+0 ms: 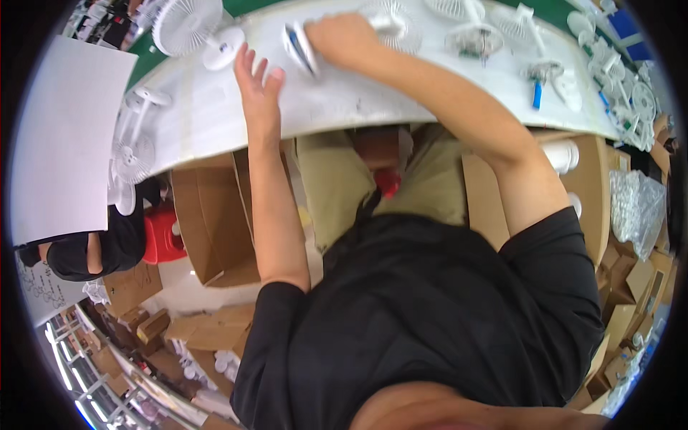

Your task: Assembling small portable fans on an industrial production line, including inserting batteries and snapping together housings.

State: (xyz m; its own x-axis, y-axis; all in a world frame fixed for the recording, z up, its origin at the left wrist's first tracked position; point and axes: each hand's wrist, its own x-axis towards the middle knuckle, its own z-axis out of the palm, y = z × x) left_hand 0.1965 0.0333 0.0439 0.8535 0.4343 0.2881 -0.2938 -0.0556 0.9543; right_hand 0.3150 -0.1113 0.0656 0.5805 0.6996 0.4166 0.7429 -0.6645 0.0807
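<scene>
My right hand (344, 39) is closed at a small white fan, its fingers wrapped against the part beside the round base. That fan base (299, 50) stands tilted nearly on edge, with a dark blue strip across it. A white fan grille (398, 27) shows just beyond my right hand; whether it belongs to the same fan is hidden by the hand. My left hand (261, 89) is held to the left of the base, fingers apart and empty. Close to its fingertips lies another white fan (188, 27) with a round base.
More white fans and an opened fan head (474, 41) lie along the white table (344, 104). A blue-handled tool (537, 94) lies at the right. Cardboard boxes (208, 222) stand below the table edge on both sides. A person (93, 251) sits at the left, near a red stool (163, 233).
</scene>
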